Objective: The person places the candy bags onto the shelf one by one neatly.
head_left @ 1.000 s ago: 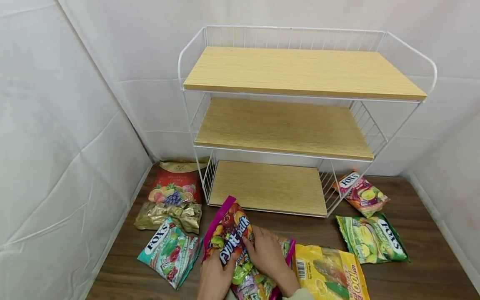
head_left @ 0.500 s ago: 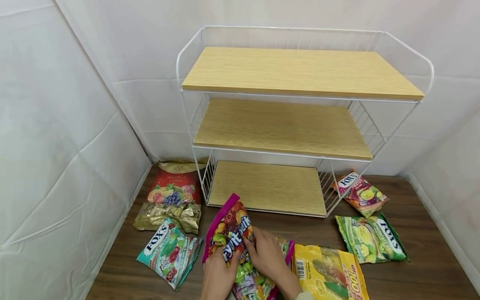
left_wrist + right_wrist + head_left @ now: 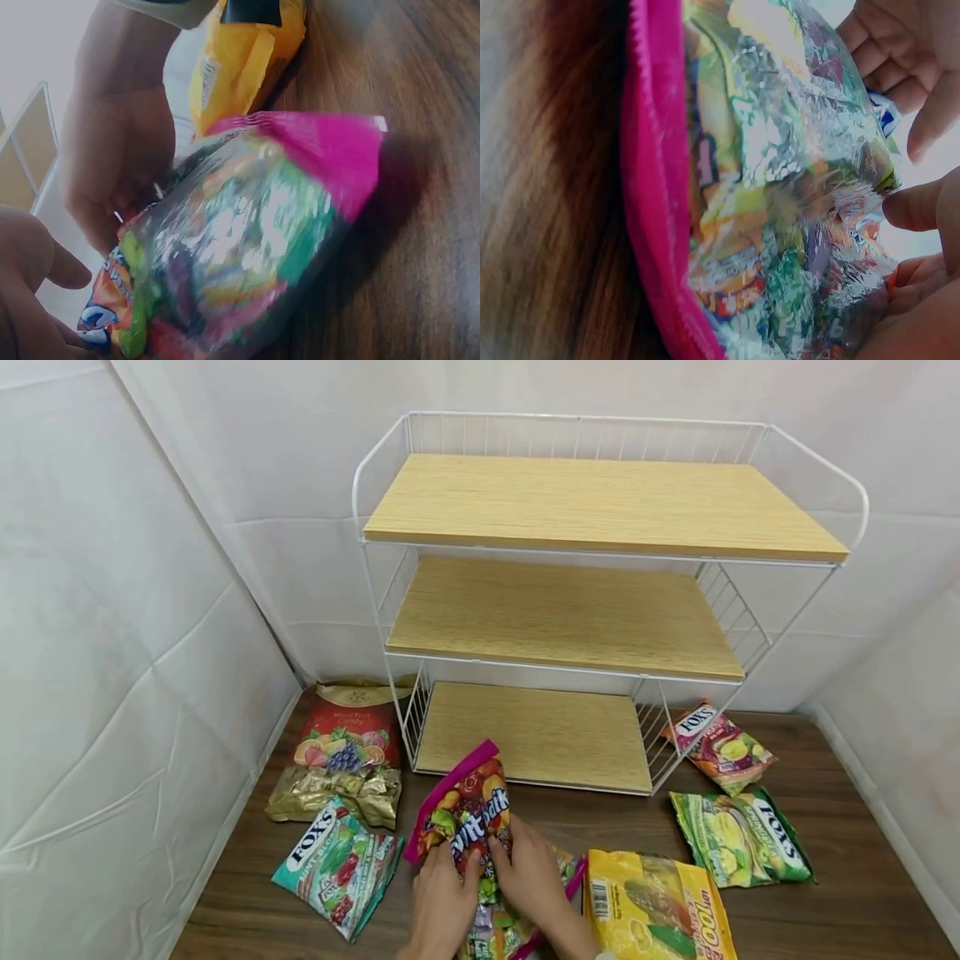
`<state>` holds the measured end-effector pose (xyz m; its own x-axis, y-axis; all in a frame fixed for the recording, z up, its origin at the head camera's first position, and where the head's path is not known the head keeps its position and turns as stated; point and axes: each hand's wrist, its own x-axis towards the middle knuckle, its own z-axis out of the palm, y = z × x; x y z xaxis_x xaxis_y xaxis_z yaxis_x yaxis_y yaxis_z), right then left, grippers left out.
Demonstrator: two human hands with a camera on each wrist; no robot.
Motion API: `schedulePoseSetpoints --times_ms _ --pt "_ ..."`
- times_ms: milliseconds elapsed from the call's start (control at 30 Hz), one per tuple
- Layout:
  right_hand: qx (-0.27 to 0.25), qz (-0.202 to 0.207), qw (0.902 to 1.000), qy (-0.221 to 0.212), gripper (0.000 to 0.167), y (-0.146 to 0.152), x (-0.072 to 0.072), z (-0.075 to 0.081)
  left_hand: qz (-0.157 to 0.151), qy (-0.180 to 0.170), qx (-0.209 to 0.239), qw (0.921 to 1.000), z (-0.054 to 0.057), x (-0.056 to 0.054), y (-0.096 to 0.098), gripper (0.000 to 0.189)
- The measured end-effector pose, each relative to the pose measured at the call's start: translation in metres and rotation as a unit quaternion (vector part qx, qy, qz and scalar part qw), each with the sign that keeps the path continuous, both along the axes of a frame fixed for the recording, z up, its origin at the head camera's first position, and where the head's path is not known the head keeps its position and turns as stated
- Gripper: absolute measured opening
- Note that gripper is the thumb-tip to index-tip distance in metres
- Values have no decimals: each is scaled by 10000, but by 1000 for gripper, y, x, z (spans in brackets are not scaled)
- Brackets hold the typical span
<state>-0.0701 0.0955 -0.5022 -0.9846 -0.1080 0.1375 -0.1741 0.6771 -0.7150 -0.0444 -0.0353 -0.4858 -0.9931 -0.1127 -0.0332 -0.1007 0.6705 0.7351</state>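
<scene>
A pink-edged Fruitbalt-style candy bag [image 3: 465, 810], printed with fruit and with a clear lower part full of wrapped sweets, stands tilted near the table's front. My left hand [image 3: 444, 893] grips its left side, thumb on the printed front. From the right, my right hand [image 3: 531, 872] holds the other side, thumb also on the front. In the left wrist view, the candy bag's clear part [image 3: 240, 225] and pink end face the camera. The right wrist view shows the candy bag [image 3: 802, 172] close up; fingertips behind it are partly hidden.
A white wire rack with three wooden shelves [image 3: 562, 602] stands behind. Left lie a red-gold candy bag [image 3: 348, 735] and a teal Fox's bag [image 3: 341, 868]. Right are a yellow bag [image 3: 652, 902], a green Fox's bag [image 3: 738, 839] and a purple-orange Fox's bag [image 3: 723, 747].
The candy bag's top has shifted right and slightly up, and its printed front has creased more between my thumbs. Both hands keep their hold and have moved slightly with it.
</scene>
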Motion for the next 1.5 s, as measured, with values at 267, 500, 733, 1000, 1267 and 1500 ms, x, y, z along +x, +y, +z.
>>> schedulePoseSetpoints --times_ms 267,500,733,1000,1267,1500 --pt "60 -161 9996 -208 39 -1 9 7 -197 559 -31 9982 -6 -6 -2 31" --pt "-71 -161 9975 -684 48 3 13 11 -334 731 -28 9968 -9 -12 -3 41" --pt "-351 -162 9943 -993 56 7 17 12 -561 901 41 9943 -15 -20 -6 45" --pt "-585 -356 9898 -1253 67 13 20 11 -785 950 647 9903 -21 -27 -9 40" --pt "-690 -424 9877 -1335 70 15 22 5 -921 965 1277 9828 -33 -29 -16 40" --pt "-292 -372 9946 -921 64 15 23 -5 -883 827 1661 9787 -46 -29 -27 44"
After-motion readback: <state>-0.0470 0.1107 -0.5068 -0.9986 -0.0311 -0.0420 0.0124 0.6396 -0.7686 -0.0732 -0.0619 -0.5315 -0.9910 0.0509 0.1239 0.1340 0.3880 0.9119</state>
